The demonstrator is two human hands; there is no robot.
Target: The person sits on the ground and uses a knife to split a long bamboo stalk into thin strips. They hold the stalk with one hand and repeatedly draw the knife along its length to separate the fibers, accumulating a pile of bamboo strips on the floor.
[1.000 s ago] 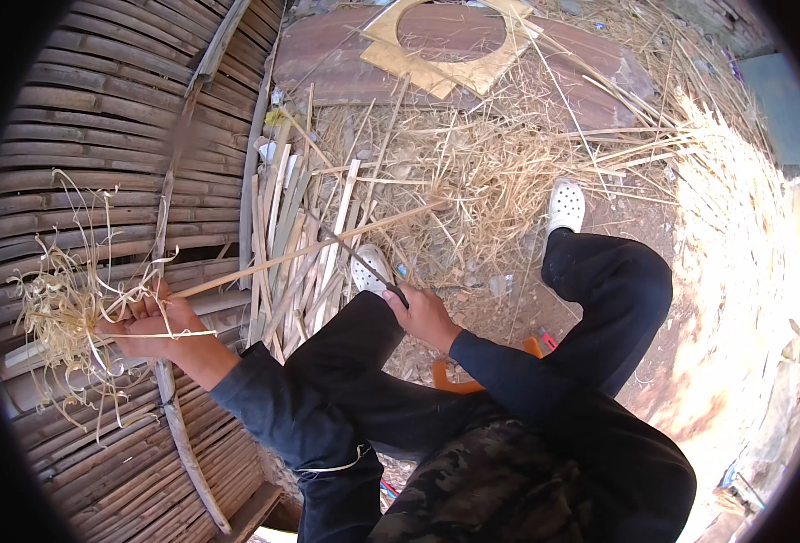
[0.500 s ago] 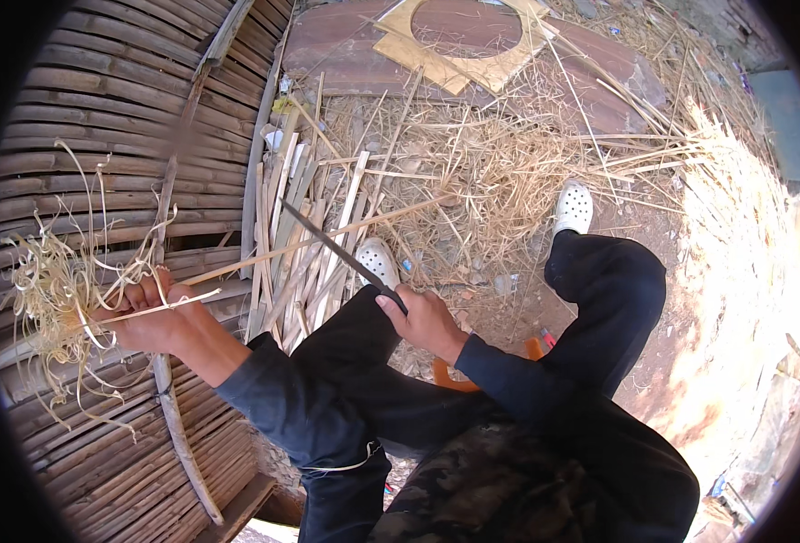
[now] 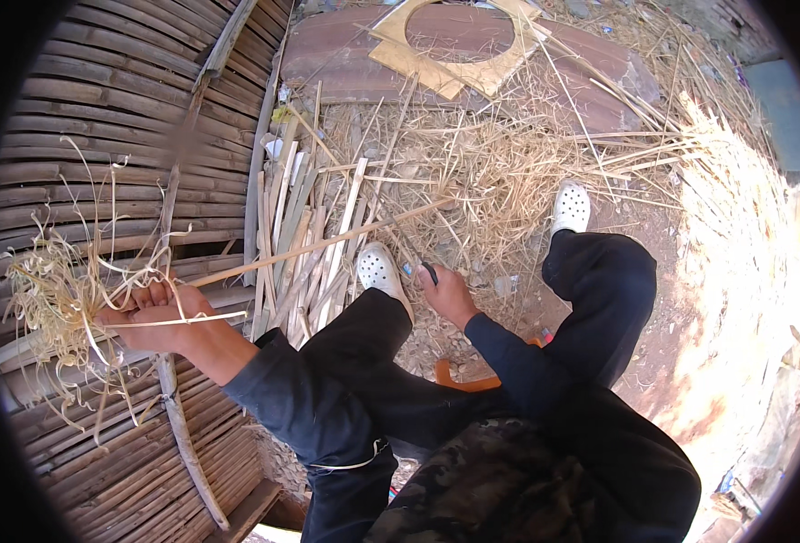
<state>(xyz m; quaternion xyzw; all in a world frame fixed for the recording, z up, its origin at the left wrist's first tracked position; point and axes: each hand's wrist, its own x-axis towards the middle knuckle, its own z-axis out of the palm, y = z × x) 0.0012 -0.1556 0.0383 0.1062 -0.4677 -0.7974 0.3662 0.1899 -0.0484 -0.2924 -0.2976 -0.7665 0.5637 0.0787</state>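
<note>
bamboo offcuts [image 3: 305, 240] ahead, straw [image 3: 499, 167] (loose) beyond

bamboo slat wall [image 3: 101, 118] | yellow board with round hole [image 3: 454, 45] | straw litter [image 3: 508, 163] | white clogs [image 3: 570, 206]

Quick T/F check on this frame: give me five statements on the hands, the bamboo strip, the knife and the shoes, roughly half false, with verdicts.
1. The left hand grips one end of a long bamboo strip. True.
2. Curly shavings bunch around the left hand. True.
3. The right hand is empty. False: it holds a dark knife handle; the blade is hard to make out.
4. The shoes are black. False: they are white.
5. The right hand rests on the slatted bamboo panel. False: it is over the ground, beside the person's knee.
</note>
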